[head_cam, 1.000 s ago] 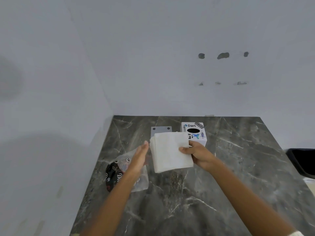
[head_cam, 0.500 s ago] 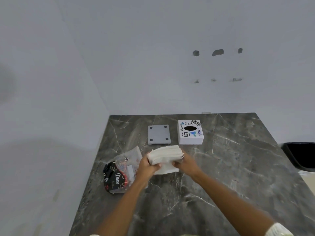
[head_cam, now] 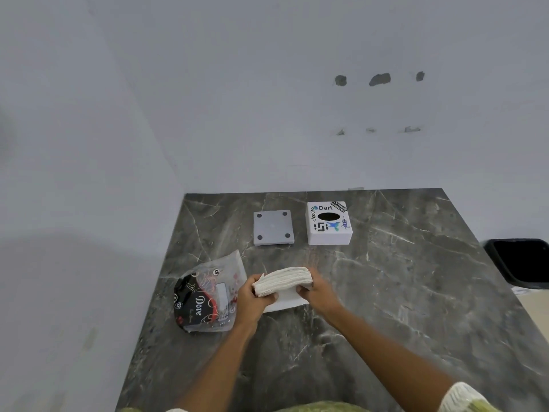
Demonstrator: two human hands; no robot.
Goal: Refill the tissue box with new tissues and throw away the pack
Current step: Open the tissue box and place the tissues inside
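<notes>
White tissues (head_cam: 282, 282) are squeezed between left hand (head_cam: 252, 301) and right hand (head_cam: 316, 294), probably squaring them for the far box (head_cam: 329, 223).

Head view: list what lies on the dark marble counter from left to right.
Crumpled clear-and-black plastic tissue pack → flat grey square base plate with four dark pads → white square tissue box with stickers and an oval opening. The white tissue stack, held in both hands, overlaps that span, so it is left out.

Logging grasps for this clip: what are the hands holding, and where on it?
Both hold the tissue stack: the left hand grips its left end, the right hand its right end.
</notes>
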